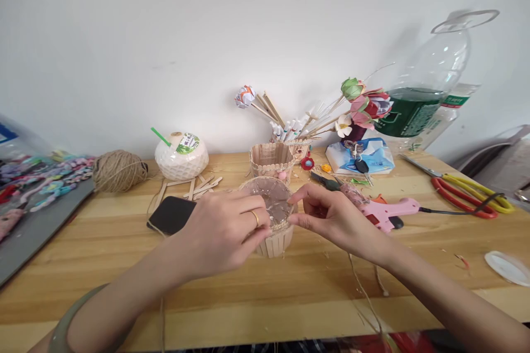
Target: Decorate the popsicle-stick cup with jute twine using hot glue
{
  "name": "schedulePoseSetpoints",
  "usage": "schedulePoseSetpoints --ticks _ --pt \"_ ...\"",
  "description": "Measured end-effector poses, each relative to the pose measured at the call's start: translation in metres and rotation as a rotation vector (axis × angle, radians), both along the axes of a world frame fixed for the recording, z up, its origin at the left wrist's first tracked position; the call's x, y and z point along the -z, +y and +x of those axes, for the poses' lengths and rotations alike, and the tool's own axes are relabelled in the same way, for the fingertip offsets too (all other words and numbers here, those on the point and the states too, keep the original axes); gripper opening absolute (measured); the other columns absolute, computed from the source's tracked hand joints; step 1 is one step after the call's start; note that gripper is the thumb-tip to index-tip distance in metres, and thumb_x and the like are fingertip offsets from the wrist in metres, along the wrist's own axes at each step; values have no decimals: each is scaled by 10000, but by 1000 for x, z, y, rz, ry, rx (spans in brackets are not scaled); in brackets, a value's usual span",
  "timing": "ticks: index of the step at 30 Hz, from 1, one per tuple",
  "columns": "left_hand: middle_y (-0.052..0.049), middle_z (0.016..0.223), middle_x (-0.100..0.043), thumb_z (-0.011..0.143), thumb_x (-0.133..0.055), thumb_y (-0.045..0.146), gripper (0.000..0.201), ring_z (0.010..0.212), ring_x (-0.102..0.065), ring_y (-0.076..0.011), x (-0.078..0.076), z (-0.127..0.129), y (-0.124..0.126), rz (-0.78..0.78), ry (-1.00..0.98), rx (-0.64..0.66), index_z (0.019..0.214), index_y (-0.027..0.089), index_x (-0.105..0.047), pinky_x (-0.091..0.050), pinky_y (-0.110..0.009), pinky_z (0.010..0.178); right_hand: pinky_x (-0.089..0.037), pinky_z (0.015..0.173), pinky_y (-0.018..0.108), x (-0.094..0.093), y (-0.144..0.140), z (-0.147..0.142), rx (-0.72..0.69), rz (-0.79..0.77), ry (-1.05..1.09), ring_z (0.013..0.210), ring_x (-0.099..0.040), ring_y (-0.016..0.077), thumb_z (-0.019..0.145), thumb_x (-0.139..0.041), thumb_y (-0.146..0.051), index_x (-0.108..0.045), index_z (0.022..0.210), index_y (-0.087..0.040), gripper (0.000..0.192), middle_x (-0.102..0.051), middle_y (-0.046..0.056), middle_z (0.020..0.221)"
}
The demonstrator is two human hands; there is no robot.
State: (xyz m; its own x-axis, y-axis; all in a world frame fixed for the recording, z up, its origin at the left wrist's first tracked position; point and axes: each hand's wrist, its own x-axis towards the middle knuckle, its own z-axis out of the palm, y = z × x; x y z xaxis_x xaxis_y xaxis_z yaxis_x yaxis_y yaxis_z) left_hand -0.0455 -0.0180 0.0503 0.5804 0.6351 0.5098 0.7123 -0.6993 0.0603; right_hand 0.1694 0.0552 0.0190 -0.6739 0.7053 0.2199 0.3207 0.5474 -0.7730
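Near edge: below the table (pixel 323 303), dark and red items are cut off by the frame and cannot be identified.
Table surface: pale striped wood; loose twine (pixel 359 281) lies toward the front on the right.
Left hand (pixel 232 229): fingers bent in at the near rim of the stick-clad clear cup (pixel 275 245); the hand hides the grip, so hold cannot be told.
Right hand (pixel 331 215): thumb and forefinger tips spaced at the cup's right rim; whether they grasp rim or twine cannot be told.
Cup position: upright at table centre, between the hands; left side partly covered.
Black flat object (pixel 171 215): partly behind the left hand; type unclear.
Glue gun (pixel 391 209): pink, partly hidden by the right hand.
Left board (pixel 45 220): grey, bearing colourful craft pieces; cut off at frame edge.
Rear row: twine ball (pixel 120 171), white coconut (pixel 182 157), stick basket (pixel 271 160), large bottle (pixel 422 83).
Room: plain pale wall (pixel 207 38) behind the table.
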Motion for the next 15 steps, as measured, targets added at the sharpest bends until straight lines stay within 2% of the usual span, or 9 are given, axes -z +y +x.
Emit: schedulePoseSetpoints --ticks 4,9,12,15 --pt "-1 721 -679 874 -540 234 175 628 -633 -157 0 3 -2 -28 -12 -73 744 163 -633 -479 -277 564 -283 487 216 -1 -3 -2 20 -7 -1 519 -358 92 834 -597 -460 -586 904 -192 277 -387 -75 566" --pt "-56 840 -722 860 -572 431 294 703 -684 -224 7 -1 -7 123 92 -91 910 148 -636 -521 -332 591 -333 524 235 -11 -16 2 67 55 -66 557 -432 112 921 -421 -508 -617 939 -171 390 -502 -22 626" --pt "-55 865 -725 851 -600 406 270 760 -695 -224 12 -10 -8 164 119 -36 948 154 -607 -546 -333 648 -336 491 232 -21 -28 7 49 87 -92 511 -422 104 952 -279 -548 -620 804 -164 535 -490 -17 589" --pt "-69 955 -723 876 -586 292 188 880 -693 -223 18 -18 -7 164 90 -12 1011 161 -575 -550 -374 803 -370 477 233 -27 -39 12 14 125 -130 482 -474 109 963 -221 -548 -625 737 -167 599 -495 -17 528"
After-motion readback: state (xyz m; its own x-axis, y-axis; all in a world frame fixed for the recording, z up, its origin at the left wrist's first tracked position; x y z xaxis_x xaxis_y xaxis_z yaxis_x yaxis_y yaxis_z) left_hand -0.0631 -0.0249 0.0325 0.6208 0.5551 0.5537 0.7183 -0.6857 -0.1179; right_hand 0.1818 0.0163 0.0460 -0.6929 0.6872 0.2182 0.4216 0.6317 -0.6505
